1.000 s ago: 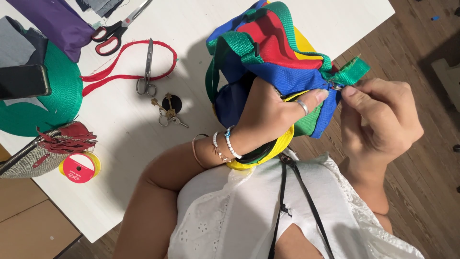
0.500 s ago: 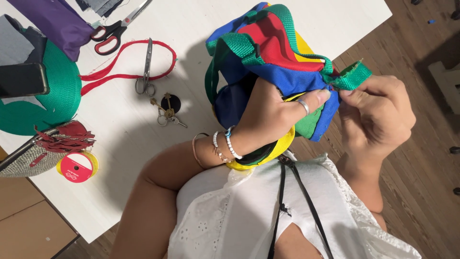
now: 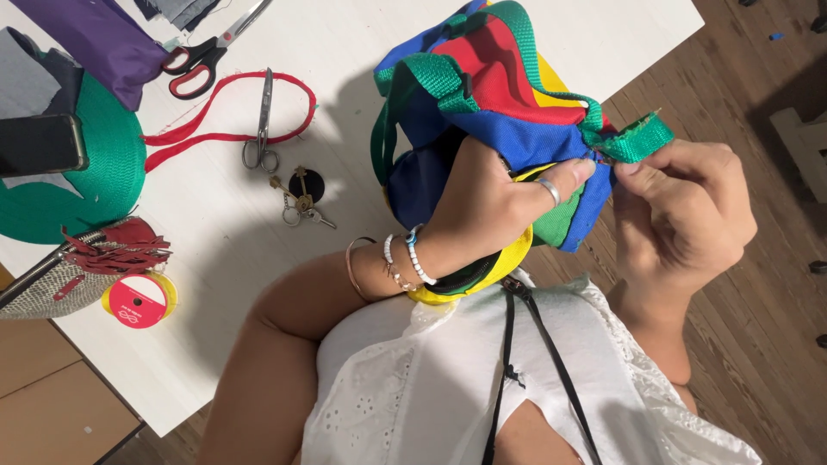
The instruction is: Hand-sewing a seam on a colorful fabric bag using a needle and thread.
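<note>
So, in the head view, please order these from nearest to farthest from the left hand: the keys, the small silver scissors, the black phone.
Measured from the left hand:
1. keys, on the white table beside the hand.
2. small silver scissors, beyond the keys, across the red strap.
3. black phone, at the picture's left edge.

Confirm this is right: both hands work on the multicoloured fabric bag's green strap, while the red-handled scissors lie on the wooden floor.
Not quite. In the head view the red-handled scissors lie on the white table, not on the wooden floor. The rest holds: the left hand and the right hand work on the multicoloured fabric bag at its green strap.
</note>
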